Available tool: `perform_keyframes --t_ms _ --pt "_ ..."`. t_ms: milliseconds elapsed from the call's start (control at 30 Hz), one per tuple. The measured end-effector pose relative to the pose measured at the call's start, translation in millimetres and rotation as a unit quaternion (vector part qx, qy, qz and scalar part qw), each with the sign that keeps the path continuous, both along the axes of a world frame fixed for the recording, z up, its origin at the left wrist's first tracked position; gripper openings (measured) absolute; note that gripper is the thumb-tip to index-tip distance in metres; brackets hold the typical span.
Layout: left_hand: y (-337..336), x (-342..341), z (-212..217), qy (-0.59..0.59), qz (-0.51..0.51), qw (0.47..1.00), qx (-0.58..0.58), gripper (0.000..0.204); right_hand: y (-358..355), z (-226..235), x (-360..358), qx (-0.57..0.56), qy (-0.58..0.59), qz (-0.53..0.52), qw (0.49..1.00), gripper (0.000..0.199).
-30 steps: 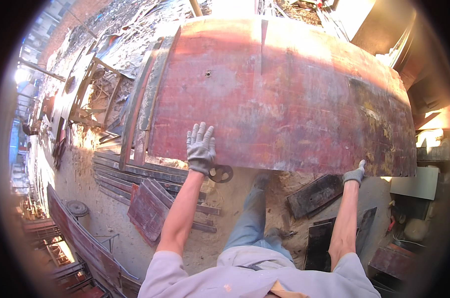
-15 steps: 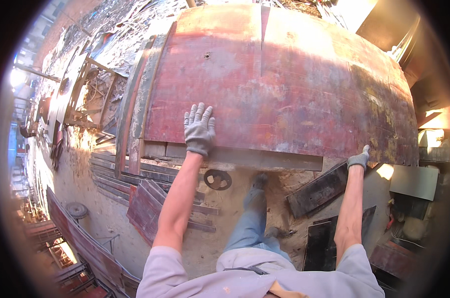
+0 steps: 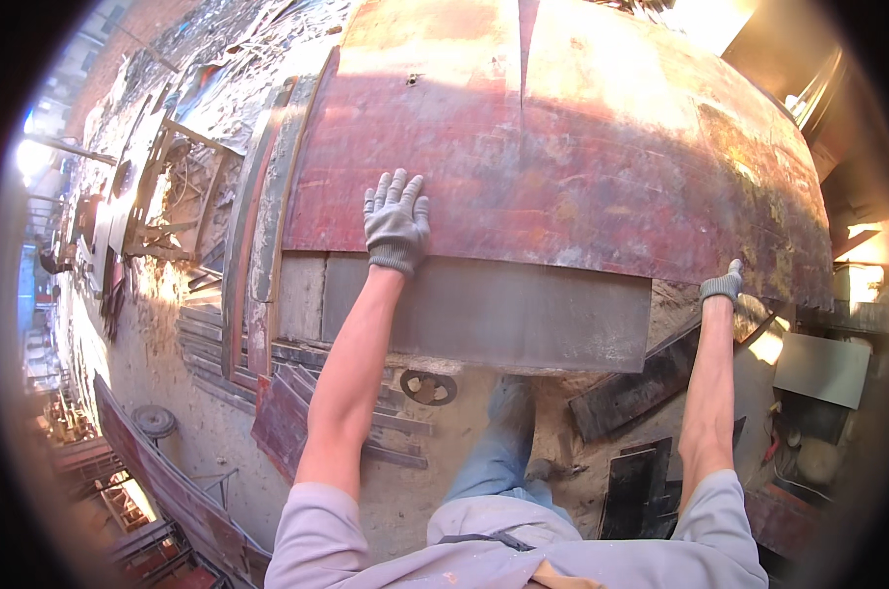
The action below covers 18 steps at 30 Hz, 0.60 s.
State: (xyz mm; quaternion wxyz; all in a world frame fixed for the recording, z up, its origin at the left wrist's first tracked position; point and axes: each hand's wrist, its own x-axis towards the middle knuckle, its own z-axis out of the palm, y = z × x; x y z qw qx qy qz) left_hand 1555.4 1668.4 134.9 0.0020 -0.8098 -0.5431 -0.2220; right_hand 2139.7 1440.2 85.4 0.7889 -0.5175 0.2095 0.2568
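A large reddish, worn sheet point(image 3: 552, 187), perhaps plywood, spreads out in front of me with its near edge slightly slanted. My gloved left hand point(image 3: 396, 224) lies flat on its near left part, fingers stretched out. Farther right, my gloved right hand point(image 3: 724, 282) grips the near edge. Its thumb shows on top, while the other fingers are hidden below the sheet. A grey flat board point(image 3: 523, 314) sticks out from under the sheet toward me. Another red sheet seems to overlap along a narrow seam point(image 3: 525, 59) at the far side.
Long timber strips point(image 3: 258, 206) stand along the sheet's left side. Dark boards point(image 3: 641, 383) lie on the ground at right, by a light grey panel point(image 3: 822, 368). A round dark wheel-like part point(image 3: 428, 387) is near my feet. A tyre point(image 3: 154, 421) lies at left.
The red sheet has slid away from me, baring much more of the grey board. Both hands have moved forward with it.
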Motion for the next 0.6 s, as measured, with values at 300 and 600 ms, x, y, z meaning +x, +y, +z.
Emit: perform_keyframes --t_ms 300,600 --pt "39 23 3 -0.005 0.011 1.000 0.023 0.040 22 -17 45 -0.017 -0.017 0.017 1.000 0.059" --pt "39 13 -5 -0.005 0.014 1.000 0.026 0.039 8 65 -167 -0.376 -0.754 0.103 0.528 0.036"
